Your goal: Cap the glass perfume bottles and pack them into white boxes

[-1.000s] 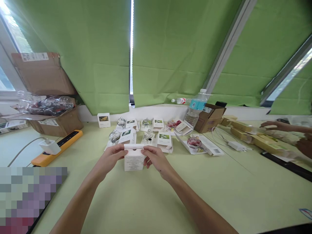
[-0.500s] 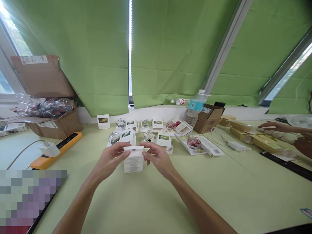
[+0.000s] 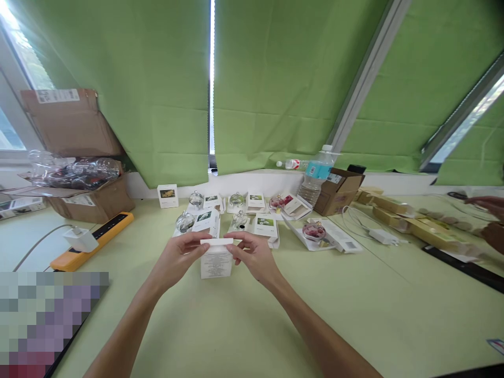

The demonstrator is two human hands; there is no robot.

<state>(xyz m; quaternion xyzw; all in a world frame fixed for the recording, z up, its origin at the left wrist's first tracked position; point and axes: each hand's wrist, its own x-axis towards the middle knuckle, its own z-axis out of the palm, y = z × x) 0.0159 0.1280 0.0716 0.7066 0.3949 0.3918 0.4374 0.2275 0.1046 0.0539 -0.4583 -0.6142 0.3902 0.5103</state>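
Note:
A small white box [image 3: 216, 263] with fine print on its near face stands upright on the pale green table in front of me. My left hand [image 3: 185, 257] pinches its top left corner between thumb and fingers. At the top right corner my right hand [image 3: 254, 257] grips it the same way. The box's white top flap [image 3: 217, 242] shows between my thumbs. Just behind are glass ball ornaments, one with pale contents [image 3: 184, 222] and one with red contents [image 3: 314, 231], lying by opened white boxes [image 3: 264, 226] with picture fronts.
An orange power strip [image 3: 94, 240] with a white charger [image 3: 81, 239] lies at left, before a cardboard box [image 3: 92, 202] of clear plastic. A large bottle [image 3: 313, 181] and a brown carton [image 3: 339, 191] stand at the back. Another person's hand [image 3: 490, 205] is at far right, near yellowish boxes [image 3: 431, 231].
The white box's top flap has tilted slightly towards me, showing more of its face. The other person's hand at the right has drawn back to the right. My hands have barely moved.

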